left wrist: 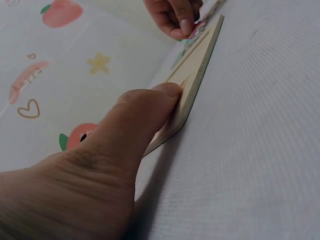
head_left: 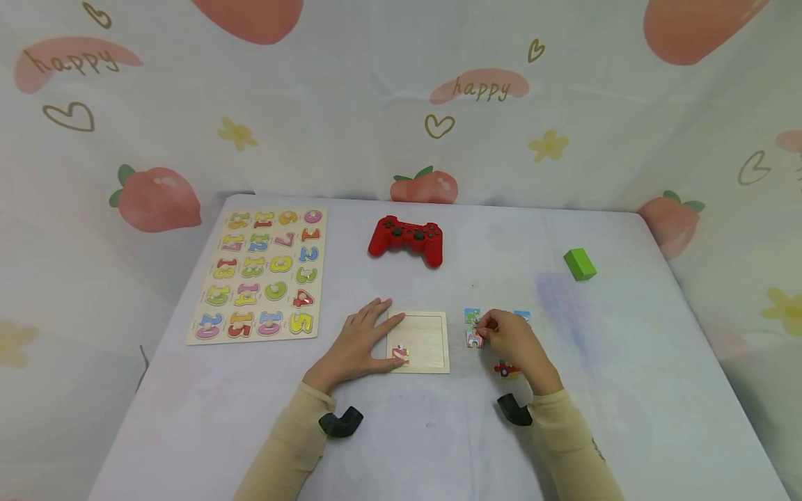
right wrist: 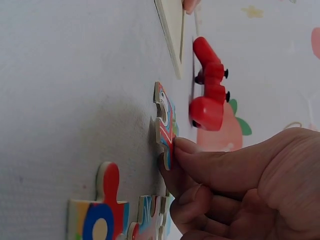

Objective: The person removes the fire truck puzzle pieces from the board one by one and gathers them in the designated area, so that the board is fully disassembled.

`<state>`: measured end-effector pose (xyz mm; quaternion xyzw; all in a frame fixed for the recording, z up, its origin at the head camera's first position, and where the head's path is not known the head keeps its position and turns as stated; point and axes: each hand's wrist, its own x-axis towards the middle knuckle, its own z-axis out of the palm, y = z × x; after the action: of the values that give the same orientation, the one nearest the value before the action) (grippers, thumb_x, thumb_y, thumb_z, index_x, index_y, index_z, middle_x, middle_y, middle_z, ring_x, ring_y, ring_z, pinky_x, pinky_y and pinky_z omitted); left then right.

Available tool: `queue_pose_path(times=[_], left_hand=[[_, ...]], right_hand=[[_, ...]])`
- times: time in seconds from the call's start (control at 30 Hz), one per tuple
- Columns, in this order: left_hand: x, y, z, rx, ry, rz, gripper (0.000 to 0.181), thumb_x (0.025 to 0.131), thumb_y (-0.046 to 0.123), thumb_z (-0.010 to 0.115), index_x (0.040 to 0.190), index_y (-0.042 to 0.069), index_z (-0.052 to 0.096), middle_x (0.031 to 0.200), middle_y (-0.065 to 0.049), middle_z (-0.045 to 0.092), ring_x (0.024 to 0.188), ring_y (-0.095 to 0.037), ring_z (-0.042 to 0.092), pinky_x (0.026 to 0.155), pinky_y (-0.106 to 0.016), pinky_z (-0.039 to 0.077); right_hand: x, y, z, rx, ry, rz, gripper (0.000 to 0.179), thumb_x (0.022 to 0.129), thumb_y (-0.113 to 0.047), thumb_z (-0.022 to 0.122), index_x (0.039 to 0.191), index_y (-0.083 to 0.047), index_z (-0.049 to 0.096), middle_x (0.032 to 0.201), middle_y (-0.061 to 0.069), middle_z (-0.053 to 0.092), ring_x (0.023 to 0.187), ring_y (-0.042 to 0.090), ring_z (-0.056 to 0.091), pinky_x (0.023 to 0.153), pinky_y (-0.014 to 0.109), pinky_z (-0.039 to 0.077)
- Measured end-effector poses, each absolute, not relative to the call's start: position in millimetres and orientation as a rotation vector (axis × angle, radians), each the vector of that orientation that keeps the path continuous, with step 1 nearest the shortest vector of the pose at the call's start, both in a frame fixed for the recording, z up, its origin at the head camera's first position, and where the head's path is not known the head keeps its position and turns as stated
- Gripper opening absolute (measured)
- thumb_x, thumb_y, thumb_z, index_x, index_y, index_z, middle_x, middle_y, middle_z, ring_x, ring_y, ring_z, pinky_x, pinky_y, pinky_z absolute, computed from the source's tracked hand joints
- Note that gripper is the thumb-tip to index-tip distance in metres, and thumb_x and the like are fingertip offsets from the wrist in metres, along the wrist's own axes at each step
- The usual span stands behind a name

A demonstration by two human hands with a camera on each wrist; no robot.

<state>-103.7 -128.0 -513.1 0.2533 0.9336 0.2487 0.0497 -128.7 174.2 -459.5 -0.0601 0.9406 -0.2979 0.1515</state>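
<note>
A small wooden puzzle tray lies in front of me, with one puzzle piece in its near left corner. My left hand has its fingers spread at the tray's left side, and its thumb rests on the near left part. To the right of the tray, my right hand pinches a red, white and blue puzzle piece by its edge, tilted up at the table. Around that hand lie a green and blue piece, a blue piece partly hidden, and a red vehicle piece.
At the left lies a wooden number board with several coloured numerals. A red game controller sits behind the tray, and a green block stands at the back right. A patterned cloth hangs behind the table.
</note>
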Motion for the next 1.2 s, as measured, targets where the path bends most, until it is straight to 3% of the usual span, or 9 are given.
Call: queue_pose_path(times=[0.27,0.47,0.87,1.2], left_hand=[[-103,-129,-512,0.761,2.809,0.752,0.097,0.071,0.066,0.07,0.15,0.025,0.033,0.158,-0.005,0.02,0.147,-0.026,0.011,0.109,-0.05,0.025],[-103,-128,-511,0.753,2.809,0.706,0.108,0.067,0.07,0.071,0.152,0.018,0.027,0.159,-0.005,0.02,0.147,-0.026,0.011,0.109,-0.05,0.026],[-104,-128,-513,0.775,2.832,0.663,0.109,0.069,0.069,0.07,0.152,0.015,0.026,0.159,-0.007,0.02,0.147,-0.026,0.012,0.109,-0.049,0.027],[-102,-129,-512,0.818,2.843,0.641,0.111,0.069,0.068,0.071,0.153,0.012,0.023,0.159,-0.008,0.02,0.147,-0.028,0.012,0.109,-0.05,0.027]], right_hand=[[-128,173,-459,-0.206,2.735,-0.824,0.005,0.091,-0.01,0.064,0.09,-0.004,0.064,0.083,0.003,0.066,0.069,0.015,0.055,0.063,0.031,0.046],[-126,173,-459,-0.21,2.745,-0.818,0.006,0.091,-0.01,0.064,0.09,-0.004,0.063,0.082,0.003,0.066,0.069,0.015,0.055,0.063,0.031,0.045],[-122,170,-453,-0.206,2.781,-0.802,0.005,0.09,-0.012,0.065,0.091,-0.007,0.063,0.084,0.002,0.067,0.068,0.013,0.055,0.06,0.03,0.044],[-101,108,-453,-0.449,2.765,-0.783,0.008,0.085,-0.011,0.07,0.085,-0.011,0.062,0.075,-0.003,0.059,0.065,0.011,0.049,0.06,0.026,0.043]])
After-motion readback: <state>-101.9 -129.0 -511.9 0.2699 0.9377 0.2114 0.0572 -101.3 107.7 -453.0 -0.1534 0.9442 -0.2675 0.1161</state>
